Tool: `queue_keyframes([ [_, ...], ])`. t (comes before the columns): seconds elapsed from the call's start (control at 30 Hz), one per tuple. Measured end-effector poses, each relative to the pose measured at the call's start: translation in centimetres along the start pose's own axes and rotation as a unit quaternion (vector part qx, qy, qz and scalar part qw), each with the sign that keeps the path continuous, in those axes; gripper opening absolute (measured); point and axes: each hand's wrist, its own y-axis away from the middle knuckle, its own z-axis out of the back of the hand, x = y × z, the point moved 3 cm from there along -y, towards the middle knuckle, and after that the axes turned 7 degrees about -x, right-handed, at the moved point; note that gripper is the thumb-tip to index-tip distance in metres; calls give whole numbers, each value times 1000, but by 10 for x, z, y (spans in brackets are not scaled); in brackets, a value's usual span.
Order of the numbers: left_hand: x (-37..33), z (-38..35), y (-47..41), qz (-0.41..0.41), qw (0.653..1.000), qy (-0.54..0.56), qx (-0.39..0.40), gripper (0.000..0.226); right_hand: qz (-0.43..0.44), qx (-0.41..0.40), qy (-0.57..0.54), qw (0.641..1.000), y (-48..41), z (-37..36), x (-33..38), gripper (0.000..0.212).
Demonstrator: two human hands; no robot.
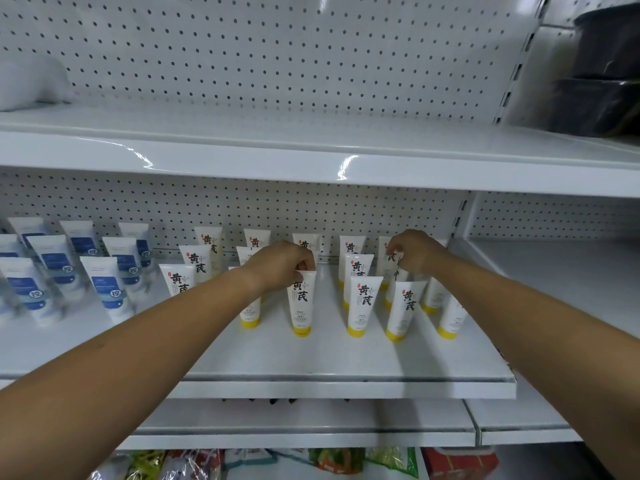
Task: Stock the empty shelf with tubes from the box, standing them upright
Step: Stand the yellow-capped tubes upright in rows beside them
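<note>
At the far left of the shelf point(311, 358), a group of blue-labelled tubes point(107, 289) is standing cap-down in staggered rows, leaning slightly with the wide-angle view. Just to their right the yellow-capped tubes point(363, 303) are standing upright on their caps in columns running from the pegboard back wall point(242, 64) toward the front, each white with black characters facing outward.

The left arm is reaching in from the lower left across the first columns. The left hand point(280, 263) is curling over the flat crimped top of the middle tube point(300, 303) and pinching it between fingertips and thumb; that tube is standing upright on its yellow cap at the front of its column, with open shelf surface in front of it.

Further right, the right arm is coming in from the lower right. The right hand point(414, 252) is closing its fingers on the top edge of the tilted tube point(397, 273), which is sitting in the right-hand columns, just behind a front-row tube. Its lower end is hidden by that neighbour, so whether its cap is touching the shelf cannot be told.

Above, the upper shelf point(311, 157) is catching glare along its front lip. At the top right, dark stacked containers point(606, 81) are sitting on the neighbouring bay. Below the stocked shelf, colourful packets point(311, 462) are showing along the bottom edge.
</note>
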Motion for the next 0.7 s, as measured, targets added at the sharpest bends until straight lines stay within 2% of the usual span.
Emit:
queue_keyframes([
  [0.1, 2, 0, 0, -4, 1000, 6, -3, 26, 9, -1, -5, 1000, -2, 2, -4, 45],
  [0.23, 4, -1, -1, -4, 1000, 16, -2, 27, -17, -2, -66, 998, -1, 4, -9, 53],
  [0.33, 6, -2, -3, -1, 1000, 25, 1, 28, -13, 8, -57, 998, -1, 6, -8, 54],
  [0.7, 5, -1, -5, -2, 999, 33, 10, 29, 67, 24, -27, 997, -4, 4, 4, 33],
])
